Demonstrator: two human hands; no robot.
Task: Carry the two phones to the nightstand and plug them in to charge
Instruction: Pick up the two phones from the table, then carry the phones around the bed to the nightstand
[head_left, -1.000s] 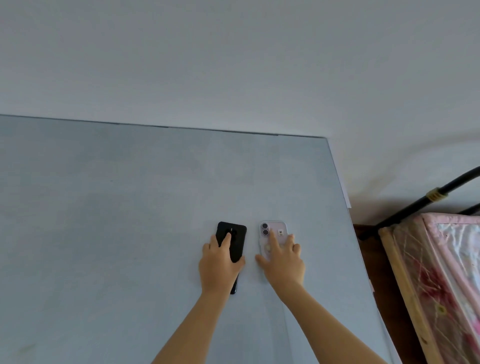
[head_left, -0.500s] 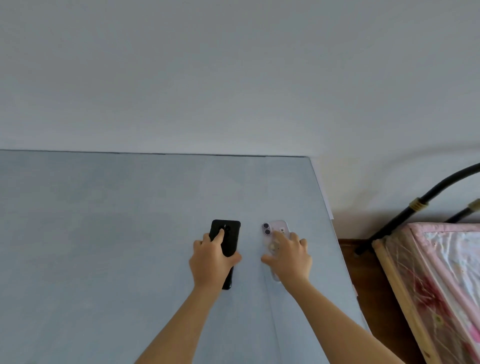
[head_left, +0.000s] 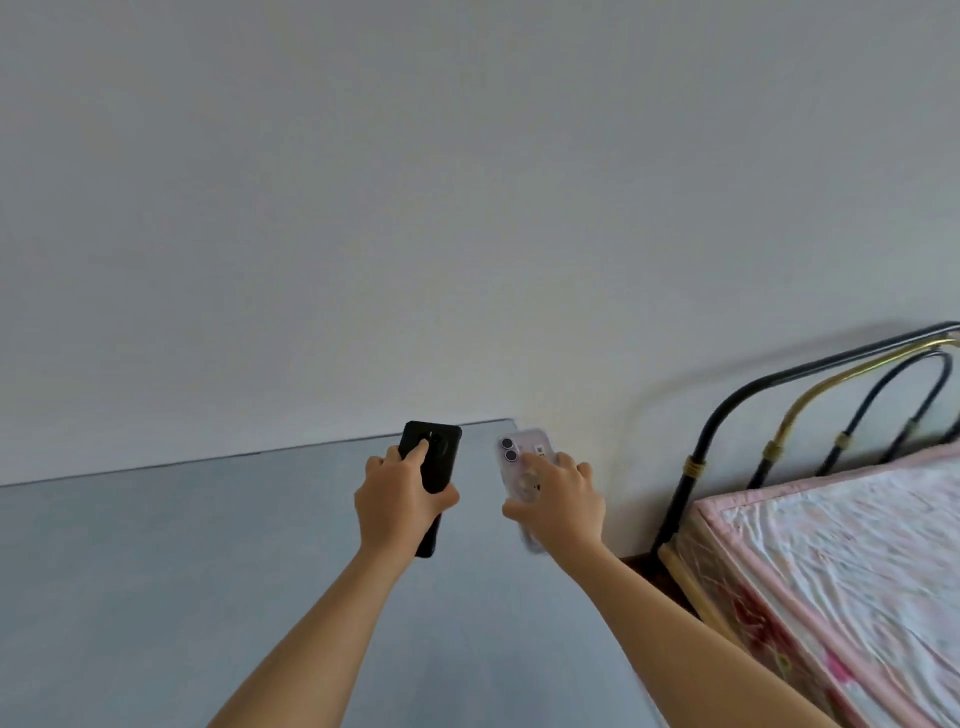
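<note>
My left hand (head_left: 397, 506) grips a black phone (head_left: 435, 461), back side up, lifted above the pale blue table (head_left: 156, 571). A light lilac phone (head_left: 524, 447) in a clear case with two camera lenses is held in my right hand (head_left: 558, 506), also off the table and past its right edge. Fingers cover the lower half of each phone. No nightstand or charger shows in this view.
A plain white wall (head_left: 467, 208) fills the upper view. At the right stands a bed with a black and gold metal headboard (head_left: 810, 410) and a pink floral mattress (head_left: 841, 566). A dark gap of floor (head_left: 649, 569) lies between table and bed.
Both hands have closed on the phones and raised them off the table. The view has swung up and to the right, showing more of the bed.
</note>
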